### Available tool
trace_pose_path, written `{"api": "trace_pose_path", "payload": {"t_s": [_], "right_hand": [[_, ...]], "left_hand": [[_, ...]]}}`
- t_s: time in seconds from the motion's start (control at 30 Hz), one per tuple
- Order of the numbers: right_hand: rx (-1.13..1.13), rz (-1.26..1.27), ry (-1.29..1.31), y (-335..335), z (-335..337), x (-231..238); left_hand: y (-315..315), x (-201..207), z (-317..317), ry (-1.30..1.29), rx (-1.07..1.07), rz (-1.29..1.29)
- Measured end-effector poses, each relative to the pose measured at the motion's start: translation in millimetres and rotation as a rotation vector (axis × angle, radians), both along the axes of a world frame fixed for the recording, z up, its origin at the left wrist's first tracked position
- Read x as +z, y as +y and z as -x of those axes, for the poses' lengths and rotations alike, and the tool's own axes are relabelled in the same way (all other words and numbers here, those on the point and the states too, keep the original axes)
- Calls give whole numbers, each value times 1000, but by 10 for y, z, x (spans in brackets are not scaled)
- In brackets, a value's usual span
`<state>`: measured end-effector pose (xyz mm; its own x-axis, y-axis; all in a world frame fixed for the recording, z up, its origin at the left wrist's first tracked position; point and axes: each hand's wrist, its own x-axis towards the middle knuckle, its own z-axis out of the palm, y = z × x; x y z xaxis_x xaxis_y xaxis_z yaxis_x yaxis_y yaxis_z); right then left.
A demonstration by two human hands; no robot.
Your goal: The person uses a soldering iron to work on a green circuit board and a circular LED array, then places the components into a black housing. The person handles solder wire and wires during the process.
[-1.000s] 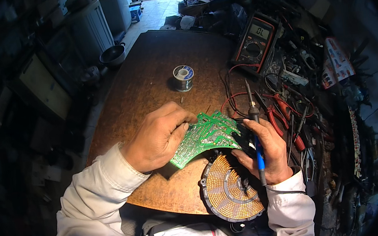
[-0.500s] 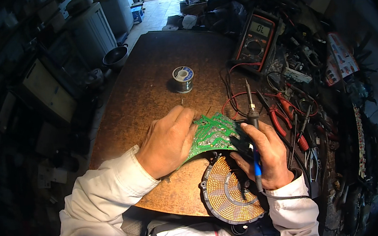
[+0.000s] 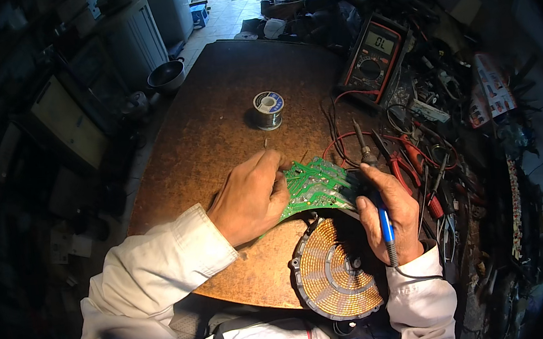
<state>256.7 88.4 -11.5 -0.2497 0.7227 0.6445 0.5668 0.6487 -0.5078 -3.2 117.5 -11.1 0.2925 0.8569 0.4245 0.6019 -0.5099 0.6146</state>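
Note:
My left hand (image 3: 248, 195) grips a green circuit board (image 3: 317, 184) by its left side, fingers closed over the edge. The board's soldered face is turned up. In my right hand (image 3: 389, 206) lies a soldering iron (image 3: 386, 227) with a blue grip, its metal tip pointing up and away from the board. That hand is beside the board's right end; whether its fingers touch the board is hard to tell. Just below the board sits a round coil (image 3: 330, 270) of copper-coloured wire on a dark frame, at the table's near edge. A thin bit of solder wire (image 3: 266, 143) sticks up above my left fingers.
A solder spool (image 3: 269, 111) stands mid-table (image 3: 204, 110). At the right are a multimeter (image 3: 374, 57) with red and black leads, red-handled pliers (image 3: 403, 171) and several other tools. A dark pan (image 3: 167, 76) is left of the table, near cabinets.
My right hand has shifted slightly right, and the soldering iron leans more to the left. The circuit board and my left hand sit a little farther right in view.

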Motion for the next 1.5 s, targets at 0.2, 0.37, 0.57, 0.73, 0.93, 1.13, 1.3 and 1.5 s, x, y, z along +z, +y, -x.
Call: {"api": "trace_pose_path", "payload": {"t_s": [0.2,0.37,0.57,0.73,0.93,1.13,1.3,1.5], "right_hand": [[-92,310,363,-9,-27,130],[129,631,1006,273,-91,287],[166,745,1155,485,-160,94],[69,756,1071,394,-195,19],[61,797,1003,347,-180,110],[49,738,964,365,-153,97],[21,686,909,384,-173,30],[-9,678,842,402,-175,9]], "left_hand": [[30,-1,23,-36,1,-10],[48,-41,-3,-59,-1,-104],[52,-63,-9,7,54,-62],[18,-32,-41,45,51,-96],[4,13,-59,60,58,-146],[57,33,-89,124,-7,-268],[61,5,-113,196,-6,-301],[55,6,-125,219,-4,-304]]}}
